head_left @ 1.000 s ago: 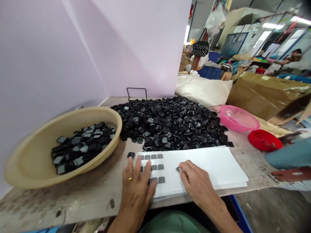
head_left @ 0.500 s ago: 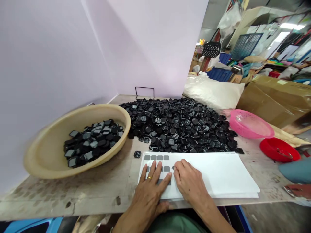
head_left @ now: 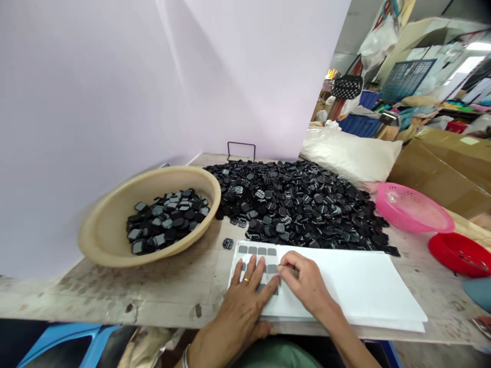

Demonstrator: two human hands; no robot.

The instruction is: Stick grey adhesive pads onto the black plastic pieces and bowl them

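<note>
A white sticker sheet (head_left: 345, 286) lies at the table's front edge, with grey square stickers (head_left: 257, 251) in rows at its left end. My left hand (head_left: 245, 301), a ring on one finger, lies flat with spread fingers on those stickers. My right hand (head_left: 307, 286) rests on the sheet beside it, its thumb and forefinger pinched at a grey sticker; a thin tool may be in the pinch, too small to tell. Behind the sheet spreads a big pile of black plastic pieces (head_left: 299, 204). One black piece (head_left: 227, 243) lies alone by the sheet's left corner.
A tan basin (head_left: 115, 230) at the left holds several black pieces with grey faces. A pink basket (head_left: 414, 209) and a red dish (head_left: 460, 253) stand at the right. A white sack (head_left: 353, 153) and cardboard boxes (head_left: 445, 174) lie behind. A pale wall closes the left and back.
The view has swung left, so everything shifted right in frame. My right hand moved left across the sheet to the grey stickers and now pinches at one beside my left fingers.
</note>
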